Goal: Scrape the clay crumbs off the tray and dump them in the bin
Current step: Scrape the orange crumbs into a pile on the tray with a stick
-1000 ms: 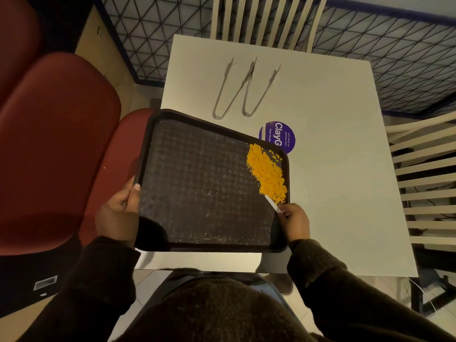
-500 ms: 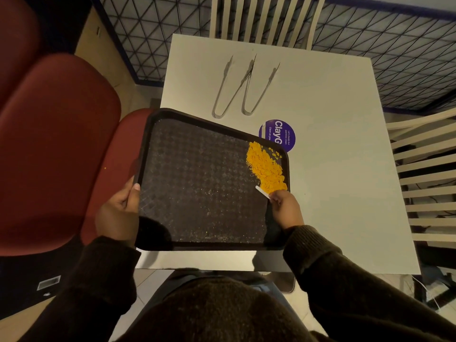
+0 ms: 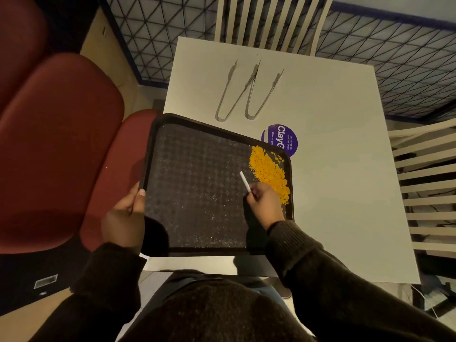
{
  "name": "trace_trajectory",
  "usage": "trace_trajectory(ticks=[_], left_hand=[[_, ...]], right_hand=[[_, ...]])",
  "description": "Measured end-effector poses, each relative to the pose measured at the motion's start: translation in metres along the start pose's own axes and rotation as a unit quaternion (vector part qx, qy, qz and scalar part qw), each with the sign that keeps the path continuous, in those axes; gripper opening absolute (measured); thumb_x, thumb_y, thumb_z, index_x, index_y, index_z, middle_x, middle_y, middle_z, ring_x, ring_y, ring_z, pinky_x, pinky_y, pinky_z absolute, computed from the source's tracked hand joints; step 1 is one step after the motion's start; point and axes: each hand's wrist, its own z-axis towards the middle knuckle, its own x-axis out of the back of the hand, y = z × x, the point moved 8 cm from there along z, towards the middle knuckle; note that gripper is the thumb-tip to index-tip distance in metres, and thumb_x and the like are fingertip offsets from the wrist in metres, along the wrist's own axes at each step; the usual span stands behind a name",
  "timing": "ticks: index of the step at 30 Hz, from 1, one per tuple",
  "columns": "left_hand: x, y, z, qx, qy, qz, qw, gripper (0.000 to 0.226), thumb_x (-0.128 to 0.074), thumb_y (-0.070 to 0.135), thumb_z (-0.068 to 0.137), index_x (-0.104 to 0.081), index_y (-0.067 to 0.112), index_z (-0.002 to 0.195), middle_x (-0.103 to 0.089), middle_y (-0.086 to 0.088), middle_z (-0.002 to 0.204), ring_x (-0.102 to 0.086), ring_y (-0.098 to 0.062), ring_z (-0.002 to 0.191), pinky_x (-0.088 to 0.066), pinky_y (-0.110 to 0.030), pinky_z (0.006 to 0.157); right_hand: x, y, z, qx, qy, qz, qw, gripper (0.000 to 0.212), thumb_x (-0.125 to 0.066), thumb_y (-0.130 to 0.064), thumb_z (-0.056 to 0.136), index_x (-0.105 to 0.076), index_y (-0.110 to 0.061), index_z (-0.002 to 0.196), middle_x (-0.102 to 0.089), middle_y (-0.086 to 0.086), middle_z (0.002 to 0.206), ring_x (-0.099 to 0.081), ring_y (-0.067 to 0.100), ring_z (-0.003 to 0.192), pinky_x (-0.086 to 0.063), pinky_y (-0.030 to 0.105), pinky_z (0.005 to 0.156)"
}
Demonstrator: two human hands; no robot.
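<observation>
Pale square tabletop (image 3: 333, 169) fills the middle of the head view, with slatted light-wood chairs (image 3: 269, 21) at its far and right sides, padded dark red seats (image 3: 56, 144) to the left and a dark carpet with a thin diagonal grid pattern (image 3: 394, 58) beyond. Overhanging the table's near left corner is a black rectangular plastic tray with a textured, bumpy floor (image 3: 197, 193), dusted with fine pale specks. Its heap of bright orange-yellow clay crumbs (image 3: 269, 172) lies gathered in the far right corner, against the right rim. The left hand (image 3: 124, 218) grips the tray's left rim, thumb laid over the top edge and the other fingers hidden underneath. The right hand (image 3: 265, 202), over the tray's right part just beside the crumbs, pinches a slim white stick-like scraper (image 3: 245, 181) between thumb and fingertips; the scraper points up and left, its tip above bare tray floor just left of the heap (whether it touches the floor cannot be told). Both arms wear dark knit sleeves (image 3: 333, 280). A round purple sticker with white lettering (image 3: 283, 138) sits partly hidden behind the tray's far right corner, and two pairs of metal tongs (image 3: 246, 92) lie side by side farther back, well apart from the tray
</observation>
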Motion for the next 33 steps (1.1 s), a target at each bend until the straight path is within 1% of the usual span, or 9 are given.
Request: trace_trajectory(ticks=[4, 7, 10, 15, 18, 22, 25, 27, 33], left_hand=[[0.004, 0.002, -0.003, -0.004, 0.025, 0.015, 1.0, 0.033, -0.051, 0.027, 0.093, -0.061, 0.013, 0.122, -0.062, -0.004, 0.126, -0.052, -0.013, 0.118, -0.034, -0.022, 0.101], [0.004, 0.004, -0.004, -0.009, 0.016, 0.004, 1.0, 0.033, -0.05, 0.027, 0.094, -0.06, 0.013, 0.123, -0.061, -0.003, 0.127, -0.051, -0.009, 0.117, -0.035, -0.025, 0.104], [0.004, 0.005, -0.005, 0.002, 0.013, -0.003, 1.0, 0.034, -0.05, 0.027, 0.094, -0.06, 0.014, 0.123, -0.061, -0.001, 0.127, -0.049, -0.005, 0.115, -0.032, -0.02, 0.1], [0.004, 0.006, -0.008, 0.018, 0.005, 0.004, 1.0, 0.034, -0.048, 0.029, 0.095, -0.058, 0.016, 0.125, -0.06, 0.0, 0.129, -0.05, -0.01, 0.119, -0.031, -0.019, 0.099], [0.004, 0.007, -0.009, 0.028, 0.005, 0.003, 1.0, 0.034, -0.048, 0.03, 0.095, -0.058, 0.019, 0.125, -0.06, 0.0, 0.128, -0.051, -0.014, 0.122, -0.031, -0.019, 0.098], [0.005, 0.01, -0.011, 0.025, 0.003, 0.0, 1.0, 0.034, -0.048, 0.029, 0.095, -0.057, 0.019, 0.126, -0.059, 0.002, 0.129, -0.05, -0.008, 0.119, -0.028, -0.01, 0.092], [0.004, 0.01, -0.012, 0.019, -0.001, -0.01, 1.0, 0.034, -0.049, 0.028, 0.094, -0.057, 0.018, 0.126, -0.059, 0.003, 0.13, -0.046, 0.001, 0.111, -0.027, -0.005, 0.089], [0.005, 0.011, -0.013, 0.018, 0.0, -0.006, 1.0, 0.034, -0.049, 0.028, 0.094, -0.057, 0.018, 0.126, -0.059, 0.003, 0.13, -0.045, 0.001, 0.111, -0.027, -0.007, 0.092], [0.004, 0.01, -0.015, 0.025, -0.005, 0.004, 1.0, 0.034, -0.048, 0.027, 0.095, -0.058, 0.016, 0.125, -0.059, 0.0, 0.13, -0.049, -0.009, 0.119, -0.027, -0.014, 0.094]], right_hand=[[0.004, -0.019, 0.021, -0.003, 0.039, -0.02, 0.999, 0.029, -0.053, -0.011, 0.092, -0.061, -0.007, 0.12, -0.062, 0.008, 0.11, -0.057, 0.021, 0.099, -0.044, 0.03, 0.093], [0.013, -0.012, 0.032, -0.066, 0.074, 0.006, 0.995, 0.027, -0.051, -0.008, 0.092, -0.063, -0.004, 0.116, -0.064, 0.012, 0.116, -0.058, 0.026, 0.103, -0.042, 0.03, 0.093], [0.021, 0.001, 0.037, -0.128, 0.109, 0.046, 0.985, 0.024, -0.051, -0.008, 0.093, -0.067, -0.003, 0.11, -0.067, 0.014, 0.112, -0.059, 0.027, 0.099, -0.042, 0.03, 0.088], [0.027, 0.012, 0.036, -0.173, 0.146, 0.054, 0.972, 0.021, -0.054, -0.011, 0.092, -0.069, -0.002, 0.104, -0.069, 0.015, 0.106, -0.062, 0.026, 0.094, -0.044, 0.03, 0.087], [0.026, 0.006, 0.031, -0.165, 0.153, 0.06, 0.972, 0.021, -0.054, -0.01, 0.092, -0.069, -0.004, 0.104, -0.069, 0.014, 0.106, -0.062, 0.026, 0.095, -0.043, 0.028, 0.085], [0.011, -0.014, 0.029, -0.132, 0.124, 0.059, 0.982, 0.022, -0.053, -0.012, 0.092, -0.067, -0.008, 0.108, -0.068, 0.011, 0.109, -0.062, 0.024, 0.098, -0.044, 0.03, 0.087], [0.007, -0.025, 0.039, -0.111, 0.107, 0.024, 0.988, 0.023, -0.053, -0.014, 0.092, -0.066, -0.011, 0.111, -0.068, 0.009, 0.111, -0.063, 0.025, 0.099, -0.048, 0.036, 0.093], [0.01, -0.026, 0.046, -0.109, 0.108, 0.032, 0.988, 0.024, -0.052, -0.013, 0.092, -0.066, -0.01, 0.112, -0.068, 0.011, 0.112, -0.062, 0.026, 0.101, -0.048, 0.037, 0.094], [0.026, -0.013, 0.057, -0.138, 0.138, 0.045, 0.98, 0.022, -0.052, -0.01, 0.092, -0.068, -0.004, 0.105, -0.069, 0.013, 0.106, -0.062, 0.028, 0.096, -0.044, 0.03, 0.085]])
